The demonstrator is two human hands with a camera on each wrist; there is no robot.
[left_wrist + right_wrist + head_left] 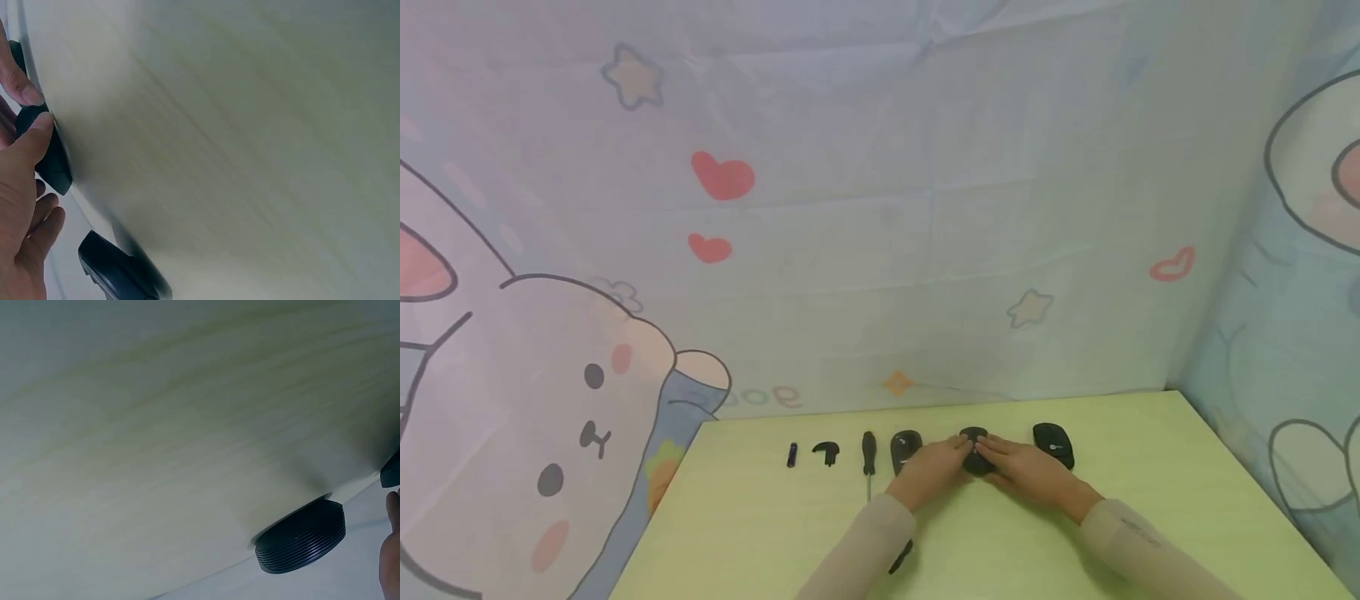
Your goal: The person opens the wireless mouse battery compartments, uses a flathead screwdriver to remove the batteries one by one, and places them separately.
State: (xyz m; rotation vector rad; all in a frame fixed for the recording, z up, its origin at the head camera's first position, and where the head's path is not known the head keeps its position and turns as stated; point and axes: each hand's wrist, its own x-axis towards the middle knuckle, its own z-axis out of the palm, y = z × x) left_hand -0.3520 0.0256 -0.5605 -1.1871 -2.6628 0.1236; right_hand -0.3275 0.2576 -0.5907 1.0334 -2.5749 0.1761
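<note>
A black computer mouse (977, 463) sits on the table between both hands. The left hand (933, 468) holds it from the left; in the left wrist view its thumb presses the near side of the mouse (56, 164), while some other fingers curl loosely behind. From the right, the right hand (1026, 468) holds the same mouse, fingers over its top and thumb at the near edge. Just left of the left hand lies a second black mouse (906, 442), partly covered by that hand. Beyond the right hand is a black rounded block (1054, 442) with a small white logo; its side (303, 547) is ridged.
Left of the mice stand in a row a screwdriver (869, 454) with a black handle, a small black curved piece (827, 452) and a dark battery (792, 454). Another black piece (901, 558) shows partly beneath the left forearm. A printed cloth (880, 208) hangs behind the table (760, 533).
</note>
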